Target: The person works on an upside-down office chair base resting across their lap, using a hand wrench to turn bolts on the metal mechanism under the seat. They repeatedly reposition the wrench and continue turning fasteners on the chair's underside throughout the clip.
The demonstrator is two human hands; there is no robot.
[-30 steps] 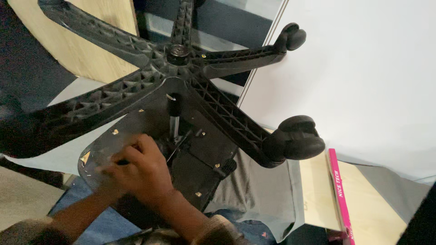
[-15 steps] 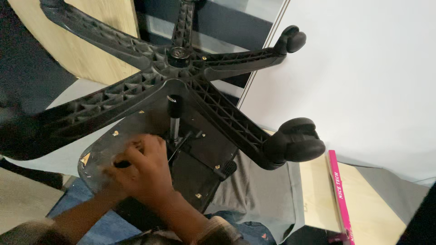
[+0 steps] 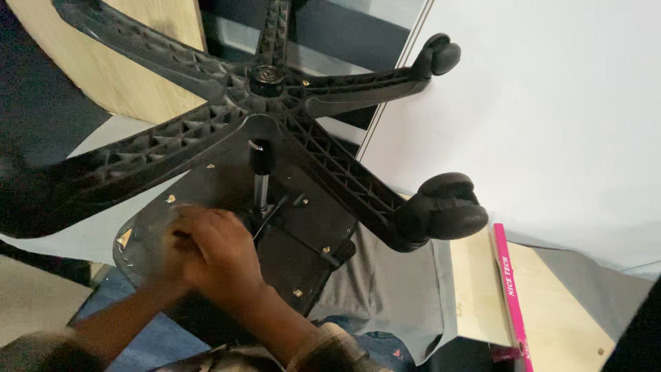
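White wall (image 3: 551, 103) to the right, pale wooden panel (image 3: 124, 76) leaning at upper left, grey floor between. An office chair lies upturned across the person's lap: black five-star base (image 3: 275, 103) uppermost, gas cylinder (image 3: 261, 179) running down from its hub to the black seat-mechanism plate (image 3: 303, 241).

Two castors in view, one (image 3: 441, 55) at the far arm's tip against the wall, one (image 3: 447, 207) nearer; the other arm ends are cut off or blurred.

Both hands crowd together on the plate's left edge. Right hand (image 3: 224, 251) lies on top, fingers curled tight; left hand (image 3: 162, 258) is blurred beneath it. Cannot tell what either grips.

Four small brass screws show on the plate. A pink-edged flat box (image 3: 506, 275) lies on a wooden board (image 3: 475, 289) at lower right.
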